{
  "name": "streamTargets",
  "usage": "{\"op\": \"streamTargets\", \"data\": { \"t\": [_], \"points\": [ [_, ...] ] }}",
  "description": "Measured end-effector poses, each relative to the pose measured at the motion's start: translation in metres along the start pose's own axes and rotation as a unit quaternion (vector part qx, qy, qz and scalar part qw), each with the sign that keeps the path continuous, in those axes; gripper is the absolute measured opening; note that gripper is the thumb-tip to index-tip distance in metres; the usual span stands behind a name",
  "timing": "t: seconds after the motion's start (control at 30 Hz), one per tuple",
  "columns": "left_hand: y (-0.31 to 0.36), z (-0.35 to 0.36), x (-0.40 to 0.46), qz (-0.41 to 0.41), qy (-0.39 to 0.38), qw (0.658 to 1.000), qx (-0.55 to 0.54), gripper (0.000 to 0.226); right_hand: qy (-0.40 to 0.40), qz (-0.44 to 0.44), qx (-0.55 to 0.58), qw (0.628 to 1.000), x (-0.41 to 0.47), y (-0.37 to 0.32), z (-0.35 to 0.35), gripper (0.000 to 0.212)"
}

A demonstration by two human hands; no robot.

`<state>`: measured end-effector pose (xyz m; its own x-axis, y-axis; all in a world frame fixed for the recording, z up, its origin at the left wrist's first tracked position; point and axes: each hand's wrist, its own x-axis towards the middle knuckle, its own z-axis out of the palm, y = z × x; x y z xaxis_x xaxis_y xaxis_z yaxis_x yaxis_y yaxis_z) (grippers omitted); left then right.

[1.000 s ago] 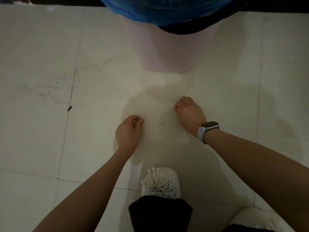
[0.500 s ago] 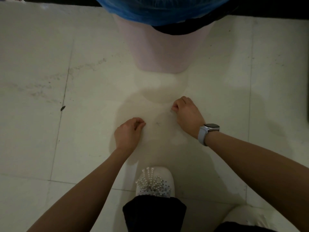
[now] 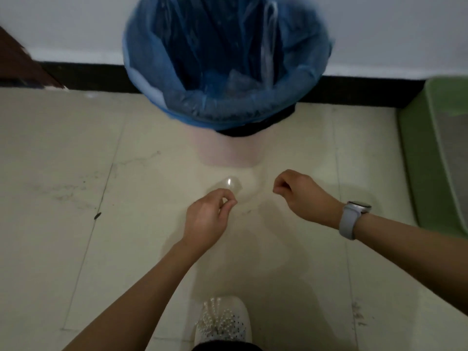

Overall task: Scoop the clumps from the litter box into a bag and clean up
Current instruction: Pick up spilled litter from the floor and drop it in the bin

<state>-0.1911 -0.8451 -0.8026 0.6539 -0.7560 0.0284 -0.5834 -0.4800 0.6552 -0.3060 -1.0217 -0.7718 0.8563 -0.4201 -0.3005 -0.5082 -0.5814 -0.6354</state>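
A person looks down at a pale tiled floor (image 3: 63,153); both bare hands reach forward over the middle of it; the left hand (image 3: 207,216) has its fingers (image 3: 229,202) curled together in a pinch on the edge of a thin, clear plastic bag (image 3: 231,184); the bag is nearly see-through and hard to trace, showing mainly as a glossy bubble just beyond the fingertips; the right hand (image 3: 301,195), with a grey watch (image 3: 353,219) on its wrist, is also curled shut in a pinch, likely on the bag's opposite edge, though the film there is too faint to be sure; held this way, one edge in each hand, the bag seems to be in the course of being spread open to take the clumps; a pink bin lined with a blue bin liner (image 3: 222,102) stands against the far wall edge of the floor, just beyond the hands; the green litter box (image 3: 415,153) sits at the right edge of the floor, well apart from the hands; a white beaded shoe (image 3: 222,320) shows at the near edge.
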Motion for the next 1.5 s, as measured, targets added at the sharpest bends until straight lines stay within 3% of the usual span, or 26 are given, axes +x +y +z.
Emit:
{"op": "streamTargets", "data": {
  "t": [0.17, 0.27, 0.4, 0.5, 0.6, 0.67, 0.73, 0.8, 0.87, 1.0, 1.17, 1.33, 1.5],
  "points": [
    [0.088, -0.041, 0.030, 0.273, 0.065, 0.959, -0.031, 0.004, 0.109, -0.007, 0.040, 0.993, -0.018, -0.033, -0.075, 0.008],
    [0.127, -0.072, 0.059, 0.344, 0.110, 0.932, -0.032, 0.003, 0.181, -0.023, 0.072, 0.981, -0.023, -0.057, -0.118, 0.022],
    [0.158, -0.117, 0.110, 0.245, 0.173, 0.953, -0.035, 0.008, 0.263, -0.054, 0.126, 0.955, 0.000, -0.091, -0.165, 0.024],
    [0.159, -0.141, 0.143, 0.135, 0.141, 0.979, 0.055, 0.011, 0.260, -0.074, 0.114, 0.956, 0.031, -0.119, -0.175, 0.015],
    [0.149, -0.154, 0.164, 0.064, 0.045, 0.973, 0.217, 0.032, 0.159, -0.087, 0.004, 0.983, 0.054, -0.140, -0.173, 0.023],
    [0.146, -0.159, 0.166, 0.005, -0.049, 0.964, 0.261, 0.038, 0.046, -0.081, -0.072, 0.993, 0.060, -0.146, -0.170, 0.034],
    [0.140, -0.158, 0.165, -0.009, -0.101, 0.954, 0.283, 0.049, -0.001, -0.065, -0.138, 0.988, 0.060, -0.146, -0.167, 0.039],
    [0.135, -0.153, 0.163, -0.003, -0.084, 0.954, 0.288, 0.060, 0.039, -0.070, -0.183, 0.980, 0.060, -0.140, -0.164, 0.038],
    [0.134, -0.150, 0.160, 0.015, -0.024, 0.962, 0.271, 0.049, 0.109, -0.088, -0.179, 0.974, 0.058, -0.132, -0.163, 0.035],
    [0.150, -0.133, 0.153, 0.087, 0.042, 0.981, 0.167, 0.033, 0.174, -0.121, -0.068, 0.975, 0.039, -0.115, -0.169, 0.041],
    [0.216, -0.095, 0.139, 0.199, 0.090, 0.970, 0.102, 0.020, 0.305, -0.089, -0.008, 0.948, -0.019, -0.058, -0.188, 0.025],
    [0.288, -0.017, 0.127, 0.313, -0.045, 0.943, 0.103, 0.032, 0.340, 0.003, -0.060, 0.939, -0.100, 0.024, -0.208, 0.021],
    [0.311, 0.080, 0.091, 0.394, -0.207, 0.863, 0.240, 0.037, 0.267, 0.117, -0.027, 0.956, -0.184, 0.104, -0.175, 0.021]
  ]
}}
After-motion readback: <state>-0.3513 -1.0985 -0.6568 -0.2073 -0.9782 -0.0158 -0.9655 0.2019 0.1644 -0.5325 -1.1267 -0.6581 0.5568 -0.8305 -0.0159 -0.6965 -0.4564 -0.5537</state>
